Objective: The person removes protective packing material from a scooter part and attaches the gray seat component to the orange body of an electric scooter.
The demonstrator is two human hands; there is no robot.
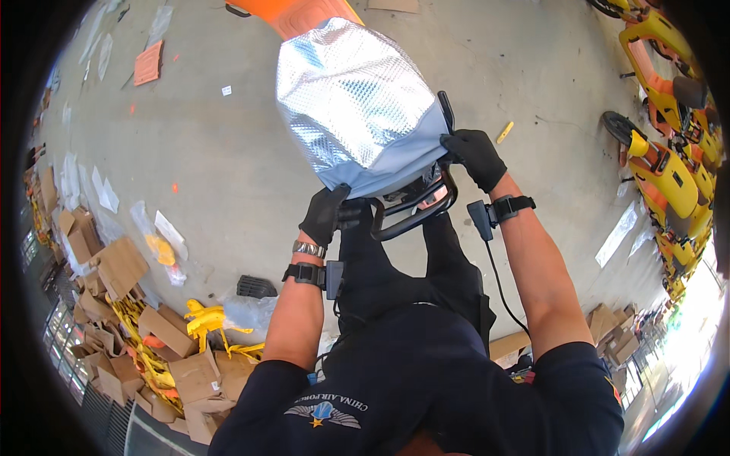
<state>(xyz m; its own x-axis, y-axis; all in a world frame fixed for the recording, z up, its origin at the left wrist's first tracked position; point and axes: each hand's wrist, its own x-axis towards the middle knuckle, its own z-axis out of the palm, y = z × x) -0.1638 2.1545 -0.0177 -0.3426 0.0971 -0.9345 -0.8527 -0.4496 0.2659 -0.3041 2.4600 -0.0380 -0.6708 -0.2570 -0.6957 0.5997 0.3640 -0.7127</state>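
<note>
A silver, quilted reflective seat cover (353, 91) with a grey fabric hem is draped over the seat of an orange vehicle (315, 14), whose body shows beyond it. In a black glove, my left hand (327, 214) grips the hem at its near left corner. My gloved right hand (476, 158) pinches the hem at the right corner, with its fingers closed on the cloth. Between my hands, a black tubular rack (414, 222) sticks out from under the cover toward my legs. The seat itself is hidden.
Yellow two-wheelers (669, 182) stand in a row along the right. Cardboard boxes (122, 270), plastic wrap (251, 315) and yellow parts (205, 319) are heaped at the left. On the concrete floor lie a small yellow object (505, 132) and an orange sheet (148, 63).
</note>
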